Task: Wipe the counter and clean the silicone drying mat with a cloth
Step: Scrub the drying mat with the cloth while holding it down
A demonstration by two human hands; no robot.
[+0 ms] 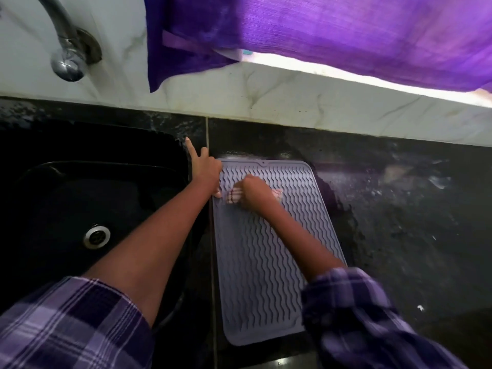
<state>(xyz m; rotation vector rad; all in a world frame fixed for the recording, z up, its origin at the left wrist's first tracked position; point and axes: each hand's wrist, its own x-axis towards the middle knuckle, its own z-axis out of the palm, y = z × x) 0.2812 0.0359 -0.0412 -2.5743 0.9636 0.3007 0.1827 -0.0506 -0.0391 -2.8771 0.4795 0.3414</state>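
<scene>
A grey silicone drying mat with wavy ridges lies flat on the black counter, just right of the sink. My right hand is curled over a small white cloth with red stripes and holds it against the mat's upper part; the hand and cloth are blurred. My left hand rests on the mat's upper left corner, its index finger stretched out toward the sink rim. Most of the cloth is hidden under my right hand.
A black sink with a metal drain fills the left side, with a chrome tap above it. The white marble wall runs behind the counter. A purple curtain hangs over the ledge. Wet smears show at right.
</scene>
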